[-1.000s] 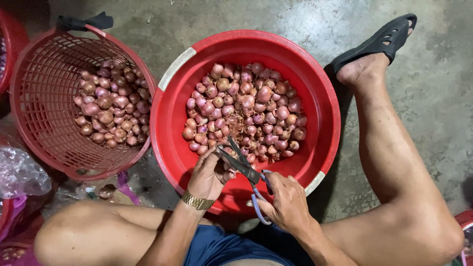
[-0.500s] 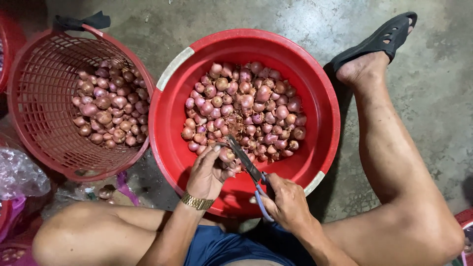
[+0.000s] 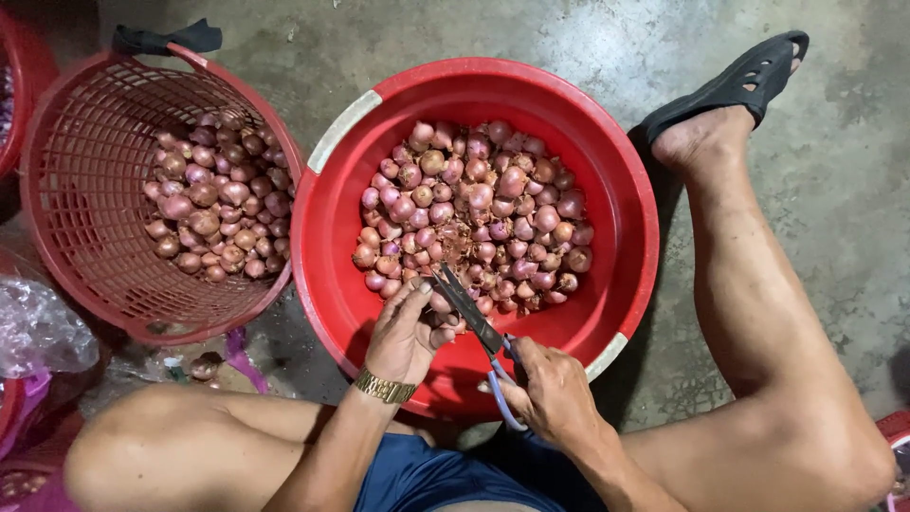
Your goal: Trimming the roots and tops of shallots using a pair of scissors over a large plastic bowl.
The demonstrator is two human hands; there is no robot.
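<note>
A round red basin (image 3: pixel 332 218) on the floor holds a heap of small shallots (image 3: pixel 479 213). My left hand (image 3: pixel 406 332), with a gold watch at the wrist, grips one shallot (image 3: pixel 441 305) over the basin's near side. My right hand (image 3: pixel 550 389) holds dark scissors with blue handles (image 3: pixel 471 311). Their blades point up and left and meet at the shallot in my left hand.
A red mesh basket (image 3: pixel 90 237) with more shallots stands left of the basin. Crumpled plastic (image 3: pixel 38 327) lies at the lower left. My bare legs flank the basin, and my right foot wears a black sandal (image 3: pixel 730 85). The floor is grey concrete.
The scissor blades, open a second ago, have closed on the shallot in my left hand. Both hands stayed at the basin's near edge.
</note>
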